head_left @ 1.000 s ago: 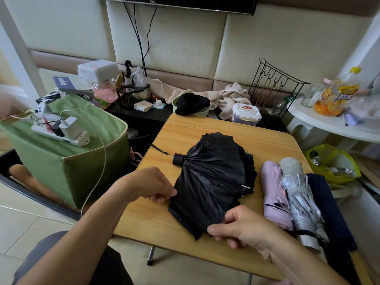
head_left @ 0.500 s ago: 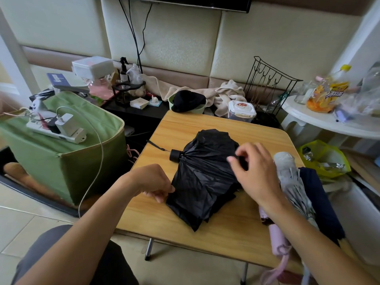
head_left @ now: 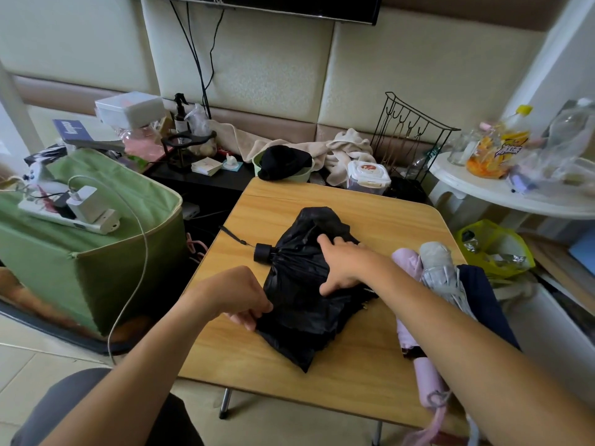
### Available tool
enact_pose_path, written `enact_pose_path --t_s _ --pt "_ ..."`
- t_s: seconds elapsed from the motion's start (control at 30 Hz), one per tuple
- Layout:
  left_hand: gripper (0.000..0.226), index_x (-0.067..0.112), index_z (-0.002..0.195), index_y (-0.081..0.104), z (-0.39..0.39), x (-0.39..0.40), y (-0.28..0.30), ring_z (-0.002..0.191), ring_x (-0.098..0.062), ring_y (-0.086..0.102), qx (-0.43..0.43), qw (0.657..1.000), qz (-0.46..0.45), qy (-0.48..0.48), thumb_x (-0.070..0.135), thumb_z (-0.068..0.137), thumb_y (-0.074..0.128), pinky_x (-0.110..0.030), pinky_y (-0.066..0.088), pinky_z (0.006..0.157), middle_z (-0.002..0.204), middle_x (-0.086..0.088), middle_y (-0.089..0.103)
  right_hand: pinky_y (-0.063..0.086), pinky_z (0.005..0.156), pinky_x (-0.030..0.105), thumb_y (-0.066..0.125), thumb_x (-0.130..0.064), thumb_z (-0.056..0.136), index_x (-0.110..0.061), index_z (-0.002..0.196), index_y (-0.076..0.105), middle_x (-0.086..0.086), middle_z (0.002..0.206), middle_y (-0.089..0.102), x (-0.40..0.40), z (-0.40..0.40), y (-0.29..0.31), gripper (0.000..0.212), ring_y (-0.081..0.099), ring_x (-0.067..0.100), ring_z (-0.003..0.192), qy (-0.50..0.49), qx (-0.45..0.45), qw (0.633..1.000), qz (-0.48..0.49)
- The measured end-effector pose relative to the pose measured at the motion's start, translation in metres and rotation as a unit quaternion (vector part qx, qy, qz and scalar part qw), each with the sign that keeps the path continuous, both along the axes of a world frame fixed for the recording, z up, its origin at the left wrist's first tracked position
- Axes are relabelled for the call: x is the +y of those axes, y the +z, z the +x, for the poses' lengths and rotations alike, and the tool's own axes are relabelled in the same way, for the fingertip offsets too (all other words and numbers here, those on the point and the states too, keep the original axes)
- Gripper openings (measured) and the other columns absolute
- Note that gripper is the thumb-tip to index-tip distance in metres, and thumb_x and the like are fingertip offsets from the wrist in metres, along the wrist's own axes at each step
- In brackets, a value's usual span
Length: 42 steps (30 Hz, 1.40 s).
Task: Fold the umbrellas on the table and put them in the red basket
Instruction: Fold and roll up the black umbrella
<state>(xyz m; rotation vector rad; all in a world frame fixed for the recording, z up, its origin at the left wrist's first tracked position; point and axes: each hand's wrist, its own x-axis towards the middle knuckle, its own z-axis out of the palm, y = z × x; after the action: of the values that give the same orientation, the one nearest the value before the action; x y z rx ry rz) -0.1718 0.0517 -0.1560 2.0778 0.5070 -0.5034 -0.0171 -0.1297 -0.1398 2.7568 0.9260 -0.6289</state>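
A black umbrella [head_left: 302, 304], collapsed with loose crumpled fabric, lies in the middle of the wooden table [head_left: 370, 375]; its round cap and wrist strap point left. My left hand [head_left: 238, 297] pinches the fabric's near left edge. My right hand [head_left: 341, 265] lies flat on top of the fabric, fingers spread toward the cap. At the table's right edge lie a pink umbrella [head_left: 409, 333], a silver one [head_left: 441, 272] and a dark navy one [head_left: 479, 294], partly hidden by my right forearm. No red basket is in view.
A green fabric bin [head_left: 106, 275] with a power strip and charger on it stands left of the table. Behind the table are a bowl with a black cloth [head_left: 283, 162], a lidded container [head_left: 367, 177] and a wire rack [head_left: 409, 136]. A white side table [head_left: 502, 194] with bottles stands right.
My right hand moved from the fabric's near edge up over the right side, then leftward onto the top of the black umbrella, bunching the fabric. The left hand kept its pinch.
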Motion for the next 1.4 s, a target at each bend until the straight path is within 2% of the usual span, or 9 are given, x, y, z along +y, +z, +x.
enact_pose_path --t_s 0.13,0.2,0.43,0.63,0.77,0.87,0.97,1.07,1.4 --pt "0.023 0.007 0.071 0.068 0.003 -0.016 -0.007 0.056 -0.020 0.068 -0.022 1.000 -0.002 -0.005 0.012 0.094 0.070 -0.024 0.053 0.056 0.068 -0.013 0.074 0.041 0.091 0.043 0.078 -0.047 0.085 -0.019 0.156 0.016 0.006 0.123 0.048 -0.008 0.001 -0.009 0.098 0.048 0.031 0.123 0.050 -0.067 0.995 0.046" --pt "0.028 0.008 0.068 0.065 0.004 -0.024 -0.010 0.053 -0.019 0.066 -0.041 0.999 0.014 0.000 0.013 0.096 0.067 -0.022 0.052 0.054 0.067 -0.014 0.074 0.039 0.094 0.043 0.076 -0.047 0.085 -0.020 0.153 0.022 0.002 0.115 0.048 -0.011 0.001 -0.018 0.091 0.049 0.029 0.120 0.076 -0.124 0.988 0.061" --pt "0.026 -0.007 0.088 0.073 0.027 -0.032 -0.016 0.065 -0.031 0.075 -0.138 0.988 0.006 0.074 0.014 0.099 0.064 -0.038 0.064 0.066 0.068 -0.018 0.074 0.035 0.104 0.046 0.075 -0.046 0.085 -0.023 0.149 0.031 0.006 0.134 0.047 -0.006 0.030 -0.025 0.082 0.044 0.030 0.130 0.035 -0.223 0.966 0.123" --pt "0.027 0.002 0.073 0.062 0.035 -0.020 -0.016 0.057 -0.024 0.073 -0.139 0.986 0.028 0.092 0.013 0.098 0.063 -0.027 0.049 0.048 0.065 -0.013 0.064 0.027 0.119 0.050 0.071 -0.056 0.088 -0.026 0.154 0.032 0.007 0.150 0.038 -0.019 0.030 -0.019 0.082 0.035 0.031 0.142 -0.044 -0.228 0.952 0.201" --pt "0.033 0.004 0.063 0.059 0.030 -0.004 -0.016 0.055 -0.025 0.053 -0.161 0.980 0.047 0.111 0.015 0.093 0.065 -0.031 0.038 0.057 0.061 -0.010 0.050 0.048 0.086 0.042 0.071 -0.030 0.093 -0.008 0.111 0.059 0.010 0.110 0.057 -0.043 -0.020 -0.018 0.031 0.055 0.033 0.108 -0.114 -0.329 0.833 0.430" --pt "0.025 0.010 0.073 0.066 0.025 -0.004 -0.009 0.065 -0.021 0.047 -0.155 0.980 0.032 0.123 0.021 0.096 0.066 -0.029 0.035 0.060 0.068 -0.009 0.052 0.040 0.063 0.035 0.056 -0.056 0.100 -0.016 0.077 0.052 0.001 0.073 0.057 -0.051 -0.057 -0.009 0.046 0.060 0.024 0.070 -0.296 -0.083 0.850 0.428" --pt "0.031 0.007 0.092 0.074 0.023 -0.008 -0.008 0.070 -0.021 0.055 -0.135 0.980 -0.036 0.142 0.037 0.097 0.069 -0.026 0.040 0.058 0.082 -0.004 0.066 0.041 0.049 0.029 0.059 -0.069 0.093 -0.011 0.082 0.066 0.005 0.071 0.066 -0.049 -0.079 -0.012 0.059 0.058 0.019 0.052 -0.401 0.159 0.781 0.452" --pt "0.029 0.006 0.092 0.076 0.021 -0.006 -0.010 0.070 -0.019 0.058 -0.119 0.982 -0.075 0.129 0.035 0.092 0.077 -0.026 0.041 0.056 0.082 -0.005 0.069 0.034 0.044 0.023 0.075 -0.044 0.092 -0.008 0.085 0.069 0.004 0.069 0.059 -0.048 -0.084 -0.027 0.037 0.050 0.013 0.048 -0.380 0.223 0.731 0.521" --pt "0.023 0.006 0.085 0.074 0.017 0.003 -0.014 0.063 -0.022 0.064 -0.088 0.987 -0.037 0.131 0.028 0.093 0.077 -0.025 0.042 0.050 0.068 -0.009 0.071 0.029 0.039 0.019 0.082 -0.019 0.088 -0.007 0.079 0.068 0.002 0.067 0.072 -0.061 -0.087 -0.036 0.020 0.052 0.010 0.043 -0.331 0.274 0.808 0.404"
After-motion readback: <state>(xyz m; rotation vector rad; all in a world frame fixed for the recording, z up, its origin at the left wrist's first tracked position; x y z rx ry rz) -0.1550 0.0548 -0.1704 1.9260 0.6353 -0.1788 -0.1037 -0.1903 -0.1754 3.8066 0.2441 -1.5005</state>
